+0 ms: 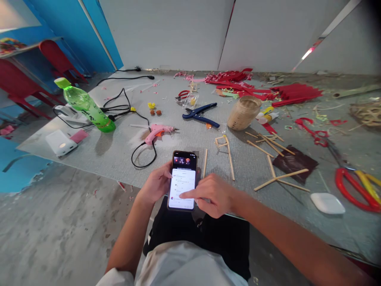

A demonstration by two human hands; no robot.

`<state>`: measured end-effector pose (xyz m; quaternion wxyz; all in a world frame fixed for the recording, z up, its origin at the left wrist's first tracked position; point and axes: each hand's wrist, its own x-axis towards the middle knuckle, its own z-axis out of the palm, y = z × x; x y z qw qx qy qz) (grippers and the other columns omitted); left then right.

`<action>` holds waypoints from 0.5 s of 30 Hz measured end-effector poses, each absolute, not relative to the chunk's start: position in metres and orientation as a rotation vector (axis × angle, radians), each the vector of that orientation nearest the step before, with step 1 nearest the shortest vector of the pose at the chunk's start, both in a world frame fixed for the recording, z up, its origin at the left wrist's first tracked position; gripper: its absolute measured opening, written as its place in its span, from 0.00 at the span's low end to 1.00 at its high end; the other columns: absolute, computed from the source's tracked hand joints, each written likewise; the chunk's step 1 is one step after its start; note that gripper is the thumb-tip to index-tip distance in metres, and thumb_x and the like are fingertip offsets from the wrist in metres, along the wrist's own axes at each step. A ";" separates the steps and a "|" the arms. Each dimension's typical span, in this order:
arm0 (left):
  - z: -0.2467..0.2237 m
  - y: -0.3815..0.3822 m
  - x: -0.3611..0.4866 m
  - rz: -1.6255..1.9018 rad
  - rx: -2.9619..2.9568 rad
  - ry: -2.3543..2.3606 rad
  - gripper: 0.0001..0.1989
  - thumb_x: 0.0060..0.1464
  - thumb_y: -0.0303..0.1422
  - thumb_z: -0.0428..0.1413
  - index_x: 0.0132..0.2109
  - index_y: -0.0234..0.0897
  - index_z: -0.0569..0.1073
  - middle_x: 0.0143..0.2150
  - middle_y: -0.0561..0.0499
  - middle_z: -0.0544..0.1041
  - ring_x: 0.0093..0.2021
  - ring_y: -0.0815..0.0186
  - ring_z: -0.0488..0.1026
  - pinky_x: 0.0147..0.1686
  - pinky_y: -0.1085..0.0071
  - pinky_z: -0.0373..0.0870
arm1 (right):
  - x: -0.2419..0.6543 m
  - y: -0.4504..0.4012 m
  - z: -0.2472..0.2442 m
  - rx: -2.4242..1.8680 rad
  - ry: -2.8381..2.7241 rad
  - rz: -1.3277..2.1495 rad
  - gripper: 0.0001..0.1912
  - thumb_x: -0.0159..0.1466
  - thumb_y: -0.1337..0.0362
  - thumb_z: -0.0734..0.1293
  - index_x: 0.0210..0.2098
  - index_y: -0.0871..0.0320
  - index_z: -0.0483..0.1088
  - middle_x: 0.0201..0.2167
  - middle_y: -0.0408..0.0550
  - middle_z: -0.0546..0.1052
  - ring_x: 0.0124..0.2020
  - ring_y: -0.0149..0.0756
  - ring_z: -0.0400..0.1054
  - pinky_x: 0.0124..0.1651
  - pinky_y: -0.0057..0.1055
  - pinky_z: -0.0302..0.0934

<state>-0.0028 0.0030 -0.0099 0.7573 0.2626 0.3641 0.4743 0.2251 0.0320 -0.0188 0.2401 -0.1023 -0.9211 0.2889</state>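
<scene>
From my remote seat, I am watching the left hand (157,182) clasping a phone (182,178) by its left side, while the right hand (214,194) is holding nothing and pointing its index finger at the lit screen; whether the fingertip is touching, I cannot tell. The hands are keeping apart, one on either side of the phone, which is sitting at the middle of the near edge of the worktop (119,153).

As for progress, I am seeing work only partly put together. Beyond the right hand, a small stick frame (222,144) is forming a rough square, with a longer stick (230,159) running from it towards the near edge. A single stick (205,163) is lying apart, beside the phone. Towards the right edge, crossed sticks (276,178) are overlapping, though I cannot tell if they are joined, and a loose pile of sticks (269,143) is lying unassembled near the jar (244,113). The glue gun (157,133) and blue cutters (201,115) are lying unheld, so I am judging that no assembling is going on at this moment.
</scene>
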 end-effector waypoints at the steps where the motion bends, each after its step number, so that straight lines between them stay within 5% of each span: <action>1: -0.010 0.003 -0.003 1.032 0.569 0.799 0.21 0.39 0.27 0.55 0.45 0.36 0.76 0.43 0.46 0.81 0.52 0.52 0.77 0.50 0.61 0.73 | 0.225 0.032 -0.019 -0.280 -2.530 0.784 0.23 0.64 0.67 0.61 0.52 0.53 0.81 0.22 0.41 0.78 0.20 0.30 0.66 0.26 0.28 0.52; 15: -0.014 0.004 -0.004 1.034 0.551 0.772 0.23 0.39 0.26 0.55 0.46 0.36 0.77 0.43 0.46 0.81 0.51 0.53 0.77 0.49 0.62 0.73 | 0.226 0.036 -0.023 -0.337 -2.398 0.657 0.17 0.67 0.67 0.60 0.45 0.58 0.80 0.21 0.41 0.76 0.19 0.29 0.65 0.26 0.28 0.55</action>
